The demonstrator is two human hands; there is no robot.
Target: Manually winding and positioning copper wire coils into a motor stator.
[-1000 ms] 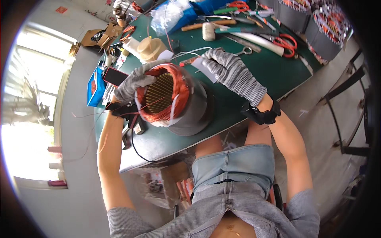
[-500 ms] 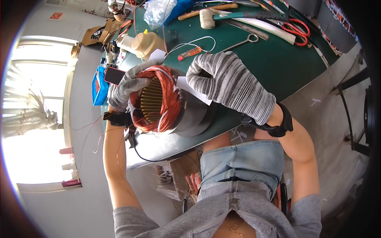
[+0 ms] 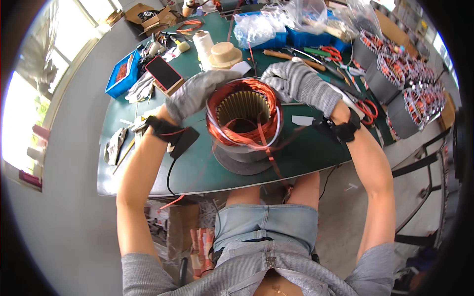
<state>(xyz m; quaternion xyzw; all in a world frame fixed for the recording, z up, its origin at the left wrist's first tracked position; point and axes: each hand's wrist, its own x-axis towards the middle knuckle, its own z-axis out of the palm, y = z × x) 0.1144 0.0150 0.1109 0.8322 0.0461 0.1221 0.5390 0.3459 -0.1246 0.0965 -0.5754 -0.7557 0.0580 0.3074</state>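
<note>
A motor stator with a thick ring of copper windings [image 3: 216,129] stands on the green table in front of me, its slotted bore facing up. Its grey body [image 3: 247,154] rests on a round dark base [image 3: 242,166]. My gloved left hand [image 3: 200,92] curves around the far left of the winding, fingers against the outside. My gloved right hand [image 3: 295,84] is curled closed at the far right edge of the ring; what its fingers pinch, if anything, is hidden. Reddish lead strips [image 3: 270,155], smeared by motion, hang over the front. A white paper slip [image 3: 302,120] lies right of the stator.
A phone [image 3: 164,74] and a blue bin [image 3: 123,74] are at the left. Behind the stator stand a thread cone [image 3: 203,47] and a cream spool [image 3: 224,54]. Red-handled scissors [image 3: 366,111] and other tools lie at the right, beside several wound stators [image 3: 402,116].
My view has swung round, so the stator appears more central with its bore facing up. My right hand has come in against the winding. Lead strips now hang over the front.
</note>
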